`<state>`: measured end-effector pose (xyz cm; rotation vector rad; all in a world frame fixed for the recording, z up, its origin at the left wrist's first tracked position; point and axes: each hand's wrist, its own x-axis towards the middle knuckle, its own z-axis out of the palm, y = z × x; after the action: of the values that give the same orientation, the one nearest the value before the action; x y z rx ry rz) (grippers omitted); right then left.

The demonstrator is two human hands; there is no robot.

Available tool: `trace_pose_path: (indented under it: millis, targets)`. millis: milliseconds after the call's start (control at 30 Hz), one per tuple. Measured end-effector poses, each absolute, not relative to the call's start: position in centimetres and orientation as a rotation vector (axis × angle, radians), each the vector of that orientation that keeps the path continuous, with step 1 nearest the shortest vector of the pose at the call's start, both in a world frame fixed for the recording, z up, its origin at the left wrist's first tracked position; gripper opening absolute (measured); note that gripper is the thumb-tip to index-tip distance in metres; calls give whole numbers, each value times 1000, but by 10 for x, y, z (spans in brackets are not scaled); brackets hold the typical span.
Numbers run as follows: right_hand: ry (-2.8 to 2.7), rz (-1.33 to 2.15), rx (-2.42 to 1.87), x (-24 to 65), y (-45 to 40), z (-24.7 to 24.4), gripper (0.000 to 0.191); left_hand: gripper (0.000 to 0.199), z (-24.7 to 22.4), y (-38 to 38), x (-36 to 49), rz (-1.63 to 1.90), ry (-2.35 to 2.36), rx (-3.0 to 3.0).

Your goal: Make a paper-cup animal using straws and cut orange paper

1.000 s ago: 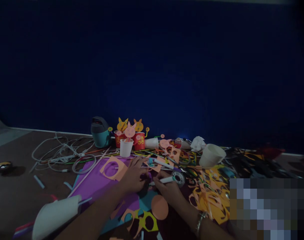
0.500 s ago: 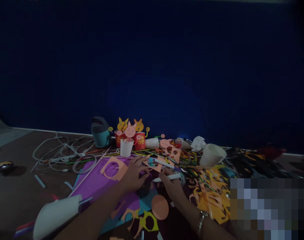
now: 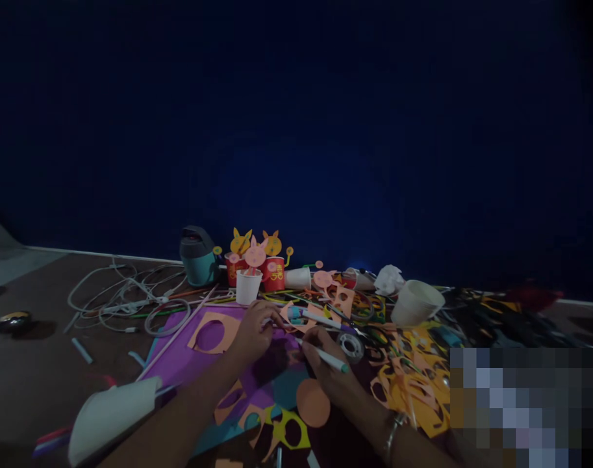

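Note:
My right hand (image 3: 322,357) pinches a white marker (image 3: 331,359) with a green end, which points down and to the right. The marker's other end reaches toward my left hand. My left hand (image 3: 255,331) is curled above purple paper (image 3: 176,344), its fingers pressed together; what they hold, if anything, is hard to make out in the dim light. Close to my right hand lie a tape roll (image 3: 349,348) and a round orange paper disc (image 3: 313,403). Left of my left hand is an orange sheet with a round hole (image 3: 192,342).
Behind my hands, paper animal figures (image 3: 255,255) stand in red and white cups (image 3: 249,288). A teal container (image 3: 199,263) and tangled white cables (image 3: 125,296) are at the back left. A large white cup (image 3: 113,416) lies front left; orange scraps (image 3: 417,396) cover the right.
The marker has turned in my right hand, so its green end now shows at the lower right. My left hand has curled more and shifted slightly left, apart from the right.

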<state>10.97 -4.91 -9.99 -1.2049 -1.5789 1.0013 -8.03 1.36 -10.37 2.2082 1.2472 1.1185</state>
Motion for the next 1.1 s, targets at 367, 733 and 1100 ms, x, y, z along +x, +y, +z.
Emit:
trace_pose_path:
  millis: [367,733,1100]
  targets:
    - [-1358,968,-1213,115,-47,-101,18,28,-98,1,-76,918,1216,2400]
    - [-1572,1128,-1081,112,-43,-111,10,21,-89,0,-78,777,1209,2459]
    - [-1783,1105,-1068,110,-56,-96,11,59,-101,9,-88,654,1298,2493]
